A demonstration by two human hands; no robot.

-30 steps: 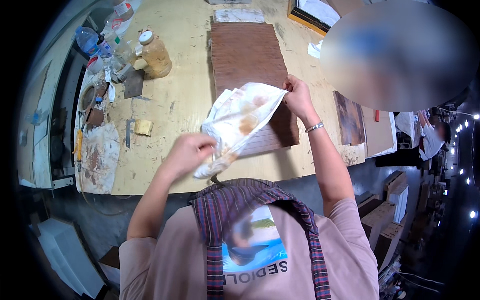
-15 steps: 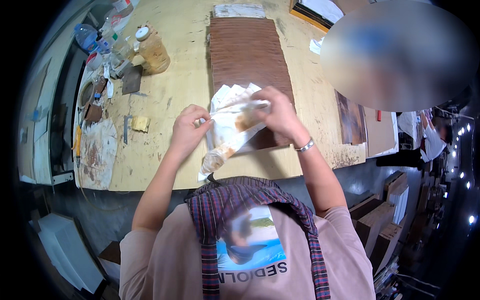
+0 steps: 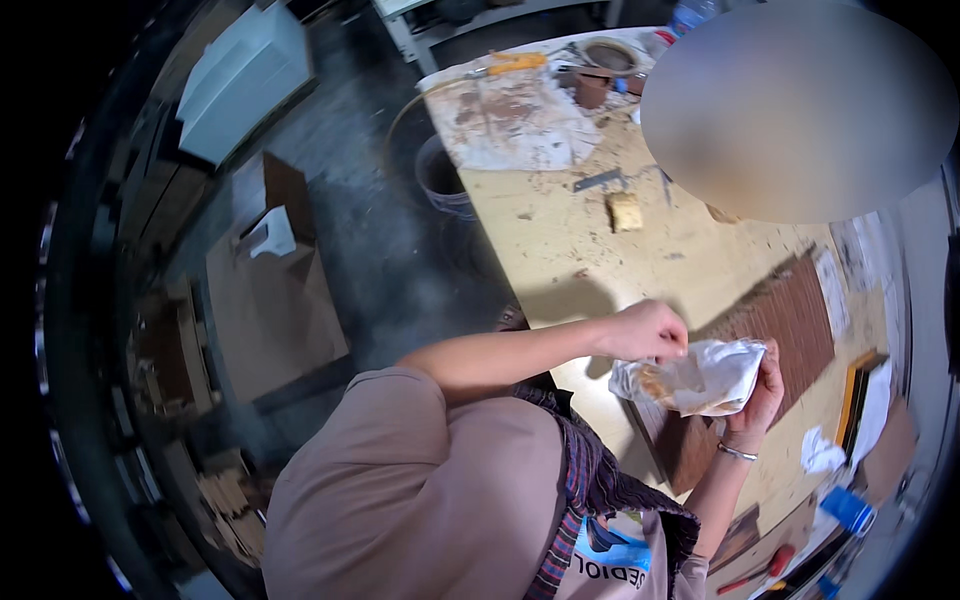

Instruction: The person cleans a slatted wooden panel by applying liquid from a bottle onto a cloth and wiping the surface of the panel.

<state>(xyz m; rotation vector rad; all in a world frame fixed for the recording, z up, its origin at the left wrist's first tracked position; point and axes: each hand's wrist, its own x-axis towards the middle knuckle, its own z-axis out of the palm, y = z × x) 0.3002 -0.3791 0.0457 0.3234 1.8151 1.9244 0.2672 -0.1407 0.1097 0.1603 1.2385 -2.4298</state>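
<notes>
A white cloth (image 3: pixel 712 372) with brown stains is bunched up above the worktable. My right hand (image 3: pixel 762 395), with a metal band at the wrist, grips its right side. Closed and curled, my left hand (image 3: pixel 645 332) is at the cloth's upper left edge; what its fingers pinch, if anything, is hidden. Under the cloth lies a reddish-brown ribbed board (image 3: pixel 790 318), its middle partly covered by the cloth and my right hand.
The worktable (image 3: pixel 560 240) holds a yellow sponge block (image 3: pixel 625 212), a flat metal piece (image 3: pixel 598 180), a stained sheet (image 3: pixel 520 130) and an orange-handled tool (image 3: pixel 515 65). A bucket (image 3: pixel 440 175) stands beside the table. Cardboard (image 3: pixel 270 300) lies on the floor. A blurred patch covers the upper right.
The view has swung round to the left, bringing the floor in. Both hands remain at the cloth, which is now more bunched; my left hand has curled further closed.
</notes>
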